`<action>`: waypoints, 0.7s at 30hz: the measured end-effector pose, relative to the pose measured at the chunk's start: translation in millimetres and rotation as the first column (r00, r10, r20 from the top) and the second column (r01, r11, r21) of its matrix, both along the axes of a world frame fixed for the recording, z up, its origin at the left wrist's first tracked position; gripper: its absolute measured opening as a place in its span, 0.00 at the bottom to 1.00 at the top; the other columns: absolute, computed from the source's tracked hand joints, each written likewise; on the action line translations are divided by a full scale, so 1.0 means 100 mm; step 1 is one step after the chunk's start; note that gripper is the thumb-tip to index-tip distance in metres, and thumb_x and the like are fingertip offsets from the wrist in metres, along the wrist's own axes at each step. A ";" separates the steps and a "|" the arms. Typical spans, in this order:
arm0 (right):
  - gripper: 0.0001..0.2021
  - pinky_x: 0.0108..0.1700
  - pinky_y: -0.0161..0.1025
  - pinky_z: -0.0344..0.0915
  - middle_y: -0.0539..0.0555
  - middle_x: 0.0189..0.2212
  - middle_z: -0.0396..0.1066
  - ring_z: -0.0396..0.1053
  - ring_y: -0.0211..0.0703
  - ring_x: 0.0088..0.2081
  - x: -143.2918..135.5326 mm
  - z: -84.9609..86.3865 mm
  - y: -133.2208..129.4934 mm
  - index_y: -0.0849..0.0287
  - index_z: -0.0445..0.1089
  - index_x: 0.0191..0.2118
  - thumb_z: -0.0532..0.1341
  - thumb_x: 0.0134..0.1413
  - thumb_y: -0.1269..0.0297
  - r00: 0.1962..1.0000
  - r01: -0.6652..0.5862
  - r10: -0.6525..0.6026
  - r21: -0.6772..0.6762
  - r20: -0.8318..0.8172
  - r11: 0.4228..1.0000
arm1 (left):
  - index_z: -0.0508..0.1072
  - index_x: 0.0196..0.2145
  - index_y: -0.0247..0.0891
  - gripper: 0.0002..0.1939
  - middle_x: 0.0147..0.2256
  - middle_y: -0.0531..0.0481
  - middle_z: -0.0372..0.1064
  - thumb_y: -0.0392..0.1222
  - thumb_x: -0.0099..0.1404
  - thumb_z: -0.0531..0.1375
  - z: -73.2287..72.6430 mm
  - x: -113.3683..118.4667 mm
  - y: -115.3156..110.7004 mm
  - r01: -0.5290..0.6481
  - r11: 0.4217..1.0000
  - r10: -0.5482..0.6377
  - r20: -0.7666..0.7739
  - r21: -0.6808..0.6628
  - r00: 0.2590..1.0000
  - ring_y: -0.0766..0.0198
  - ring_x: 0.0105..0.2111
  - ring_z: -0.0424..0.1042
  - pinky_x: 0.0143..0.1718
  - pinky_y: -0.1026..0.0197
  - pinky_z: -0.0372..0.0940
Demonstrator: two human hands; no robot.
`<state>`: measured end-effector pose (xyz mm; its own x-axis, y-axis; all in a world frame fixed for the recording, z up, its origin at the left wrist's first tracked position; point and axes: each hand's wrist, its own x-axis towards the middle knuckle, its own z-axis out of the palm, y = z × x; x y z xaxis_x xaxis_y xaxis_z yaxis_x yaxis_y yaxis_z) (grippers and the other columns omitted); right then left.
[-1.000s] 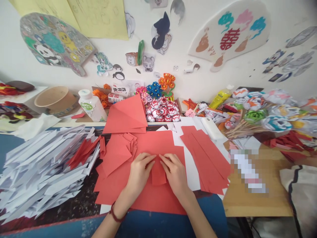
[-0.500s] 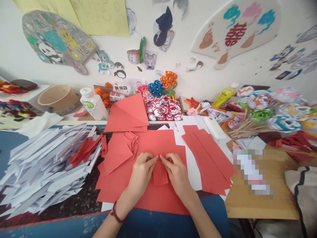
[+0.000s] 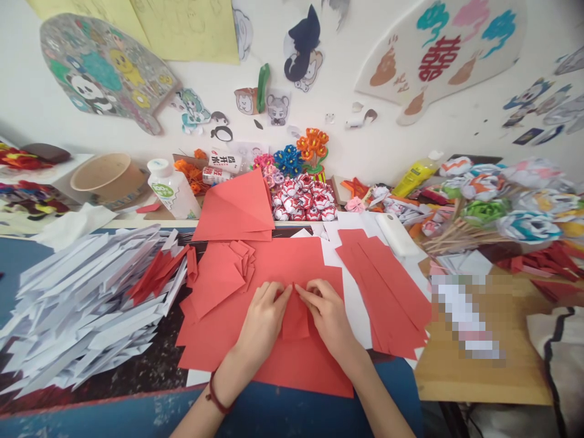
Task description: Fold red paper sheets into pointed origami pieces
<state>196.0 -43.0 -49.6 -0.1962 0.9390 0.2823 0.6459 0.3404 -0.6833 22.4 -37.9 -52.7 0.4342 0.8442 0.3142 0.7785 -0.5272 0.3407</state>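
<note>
A small folded piece of red paper lies over large red sheets, its narrow top end between my two hands. My left hand is closed, thumb and forefinger pinching the left side of that tip. From the other side my right hand pinches the tip too, fingers curled. To the left of my hands rest folded red pieces on a red square. Long cut red strips lie at the right on white paper.
A big heap of folded white paper strips with some red ones covers the left. Along the wall stand a bottle, red-and-white paper flowers and a yellow bottle. A wooden board is at right.
My hands stay at the tip of the small red paper with slight finger movement; the right fingers are a little straighter. The view has shifted slightly.
</note>
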 end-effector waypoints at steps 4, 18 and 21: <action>0.16 0.41 0.40 0.65 0.54 0.35 0.63 0.62 0.42 0.37 0.00 -0.04 -0.01 0.56 0.73 0.49 0.49 0.67 0.72 0.998 -0.014 0.013 0.018 0.054 1.000 | 0.71 0.52 0.35 0.17 0.39 0.43 0.65 0.31 0.70 0.49 -0.01 0.00 0.00 0.003 1.000 -0.003 0.005 -0.019 1.000 0.59 0.37 0.62 0.39 0.57 0.65; 0.17 0.42 0.42 0.67 0.56 0.36 0.64 0.62 0.44 0.39 -0.01 -0.05 -0.01 0.57 0.71 0.52 0.49 0.67 0.72 0.997 -0.016 0.014 0.030 0.076 0.999 | 0.74 0.47 0.37 0.16 0.38 0.43 0.65 0.32 0.71 0.49 0.02 0.00 0.03 0.011 0.998 -0.003 0.127 -0.061 0.992 0.60 0.38 0.63 0.39 0.57 0.65; 0.18 0.43 0.42 0.68 0.57 0.38 0.64 0.63 0.45 0.41 -0.01 -0.06 -0.01 0.57 0.67 0.57 0.49 0.66 0.72 0.998 -0.001 -0.001 0.029 0.066 1.000 | 0.72 0.50 0.37 0.16 0.39 0.44 0.65 0.32 0.70 0.50 -0.01 0.00 0.03 -0.019 0.999 0.025 0.125 -0.043 0.992 0.59 0.38 0.63 0.41 0.56 0.65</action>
<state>195.4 -44.0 -55.4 -0.2155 0.9305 0.2963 0.6892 0.3599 -0.6289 22.2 -35.3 -53.5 0.3746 0.8668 0.3293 0.7394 -0.4935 0.4580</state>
